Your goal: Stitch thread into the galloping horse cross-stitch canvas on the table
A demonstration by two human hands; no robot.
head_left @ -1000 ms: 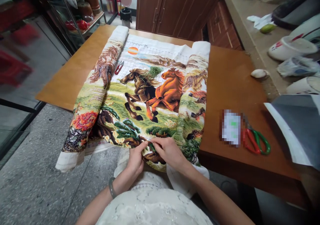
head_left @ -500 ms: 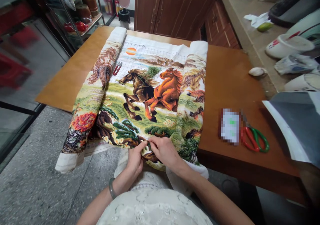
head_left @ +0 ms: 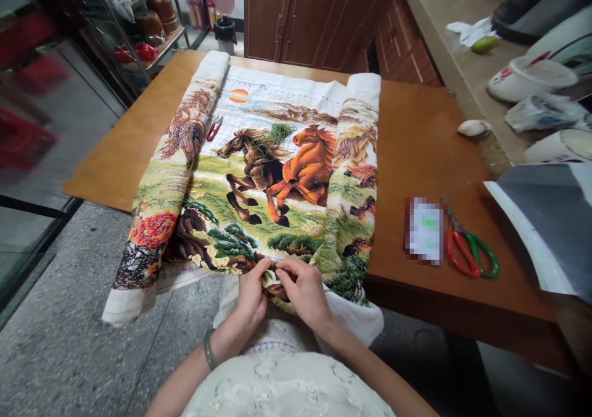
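- Left hand (head_left: 252,295) and right hand (head_left: 303,290) pinched on near edge of colourful horse-pattern cross-stitch cloth (head_left: 277,176), draped over brown wooden table (head_left: 416,139).
- Needle not discernible.
- Best kept taut between fingertips; stitches small.

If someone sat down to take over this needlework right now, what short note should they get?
Left hand: pinching the near edge of the embroidered cloth, fingers closed on it.
Right hand: also closed on that edge, fingertips meeting the left; whether it holds a needle is too small to tell.
Cloth: spread on the wooden table, side edges rolled, near end hanging over toward the lap.
Small red snips lie on the cloth; red-and-green scissors lie on the table to the right.
Done: horses and foreground mostly filled.
Left: the gridded sky area near the top looks unstitched.
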